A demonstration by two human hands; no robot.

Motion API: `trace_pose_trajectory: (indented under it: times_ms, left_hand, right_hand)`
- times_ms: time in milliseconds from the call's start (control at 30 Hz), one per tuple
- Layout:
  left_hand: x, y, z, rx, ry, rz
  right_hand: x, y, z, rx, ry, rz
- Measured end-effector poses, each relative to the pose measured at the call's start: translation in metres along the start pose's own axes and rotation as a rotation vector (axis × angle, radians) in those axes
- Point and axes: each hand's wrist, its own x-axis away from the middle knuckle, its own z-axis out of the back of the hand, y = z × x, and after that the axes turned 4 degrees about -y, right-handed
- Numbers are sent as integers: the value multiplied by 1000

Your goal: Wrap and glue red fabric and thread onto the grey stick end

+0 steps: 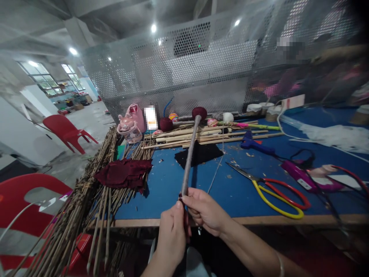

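**Both hands at the near end of a ball-tipped stick**

The left hand and right hand meet at the near end of a long stick, just short of the front edge of the blue tabletop. Both are clamped on that end: the left fist wraps it from below, the right fingers pinch it just above, and the two hands touch. Something dark red shows between them at the stick's end, but what it is cannot be told.

The stick's long axis runs away from the person and slightly to the right, rising to a dark red ball at its far tip, well apart from the hands. A thin thread hangs beside it on the right.

To the left lies a dark red cloth on a heap of thin sticks that overhangs the tabletop's left edge. To the right, near the right hand, lie scissors with yellow and red handles. A black cloth patch lies under the stick's middle, and the blue surface between these things is bare
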Motion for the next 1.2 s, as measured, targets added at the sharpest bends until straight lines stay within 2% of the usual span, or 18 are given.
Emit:
trace_pose_trajectory:
  times_ms: [67,167,233,367,433,533,633,767,833,867,933,1100,1200]
  left_hand:
    - [-1,0,5,-244,40,-77]
    - [-3,1,11,-588,174,-169]
    - [-5,1,14,-745,179,-222]
    - [-13,1,17,-877,94,-327]
    - [-17,1,17,-863,107,-339]
    - [-22,-1,15,-780,137,-329]
    - [-23,-3,9,-582,98,-297]
    - [-21,-8,-2,40,-6,-76]
    - [-18,-10,-5,280,-52,47]
    - [-17,-10,-5,314,-74,84]
    - [-15,-10,-1,198,-69,73]
    - [-14,-13,14,-560,149,-246]
    - [-18,-17,17,-762,208,-323]
  right_hand:
    - [3,-3,4,53,64,-25]
    - [3,-8,10,115,149,-42]
    - [2,-11,11,145,177,-38]
    - [-3,-9,7,182,232,-71]
    - [-5,-6,5,187,263,-88]
    - [-5,-4,8,130,224,-84]
    - [-2,-5,12,-9,85,-56]
    - [-4,-6,17,-132,-90,-53]
    - [-7,-4,18,-123,-96,-38]
    - [-9,-3,17,-104,-74,-30]
    - [-12,-1,16,-55,-13,-26]
    - [-14,0,8,33,107,-53]
    - [-13,-1,5,42,91,-42]
